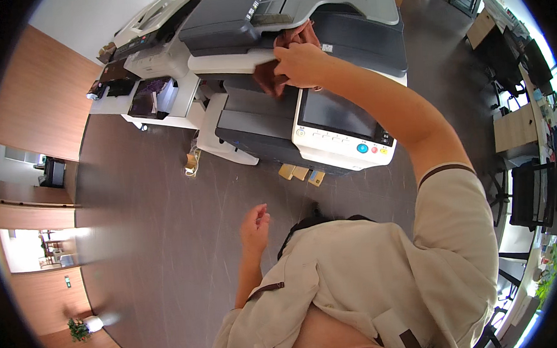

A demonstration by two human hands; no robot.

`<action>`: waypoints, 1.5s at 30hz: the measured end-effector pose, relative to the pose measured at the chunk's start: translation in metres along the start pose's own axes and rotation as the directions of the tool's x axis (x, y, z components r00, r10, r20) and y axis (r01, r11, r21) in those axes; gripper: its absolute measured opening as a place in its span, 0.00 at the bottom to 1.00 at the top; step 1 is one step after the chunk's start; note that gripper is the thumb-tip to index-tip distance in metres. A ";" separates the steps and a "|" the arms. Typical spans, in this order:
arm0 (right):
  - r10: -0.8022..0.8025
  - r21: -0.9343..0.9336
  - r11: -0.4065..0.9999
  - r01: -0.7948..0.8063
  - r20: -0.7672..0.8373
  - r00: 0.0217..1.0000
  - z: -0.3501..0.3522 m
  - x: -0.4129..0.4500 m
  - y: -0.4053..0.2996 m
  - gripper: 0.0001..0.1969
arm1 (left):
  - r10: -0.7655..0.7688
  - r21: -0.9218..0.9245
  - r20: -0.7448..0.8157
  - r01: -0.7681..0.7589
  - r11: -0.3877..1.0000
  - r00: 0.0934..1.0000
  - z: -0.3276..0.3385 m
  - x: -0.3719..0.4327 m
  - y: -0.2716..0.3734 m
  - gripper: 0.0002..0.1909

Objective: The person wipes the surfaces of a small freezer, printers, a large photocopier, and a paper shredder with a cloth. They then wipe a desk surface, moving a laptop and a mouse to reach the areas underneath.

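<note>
My right hand (301,64) reaches across a large office copier and grips a reddish-brown cloth (268,77). Part of the cloth bunches above the fingers, against the edge of the dark document feeder (216,29), and part hangs below them. Under my right wrist is the copier's control panel (341,115), with a dark screen and coloured buttons. My left hand (254,227) hangs over the floor at my side, apart from the copier, fingers loosely curled and holding nothing visible.
A smaller white printer (159,60) and a paper box (153,98) stand on a white side table (184,96) at the left. Small cardboard boxes (300,172) lie on the floor below the copier. Desks and a black office chair (531,195) line the right side.
</note>
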State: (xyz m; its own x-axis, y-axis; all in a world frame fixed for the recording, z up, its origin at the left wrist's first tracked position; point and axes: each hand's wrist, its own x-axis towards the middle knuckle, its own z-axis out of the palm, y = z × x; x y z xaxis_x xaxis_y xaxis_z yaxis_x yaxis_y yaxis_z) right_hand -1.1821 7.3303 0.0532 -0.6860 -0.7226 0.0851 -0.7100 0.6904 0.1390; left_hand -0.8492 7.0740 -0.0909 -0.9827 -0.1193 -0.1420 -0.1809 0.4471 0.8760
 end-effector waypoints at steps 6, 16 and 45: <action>-0.014 -0.077 0.997 0.010 -0.059 0.998 0.014 -0.067 0.034 0.12 | -0.006 0.076 0.012 0.005 0.997 1.000 0.022 0.000 0.004 0.14; 0.515 0.208 0.753 -0.624 0.404 0.756 0.029 -0.385 0.118 0.11 | 0.015 0.208 0.356 -0.095 0.973 0.934 0.168 -0.011 0.108 0.16; 0.395 0.408 -0.879 0.246 0.334 0.856 0.126 -0.353 0.073 0.11 | -0.180 -0.259 0.582 0.391 0.883 0.793 0.317 -0.003 0.145 0.11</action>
State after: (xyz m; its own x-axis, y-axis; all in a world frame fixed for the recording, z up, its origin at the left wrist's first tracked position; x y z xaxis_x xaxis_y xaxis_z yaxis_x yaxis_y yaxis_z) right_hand -1.0123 7.6403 -0.0912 -0.9207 -0.3339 -0.2021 0.3901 -0.7707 -0.5039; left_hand -0.8851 7.4200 -0.1091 -0.7705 0.3406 -0.5388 -0.5334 0.1184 0.8376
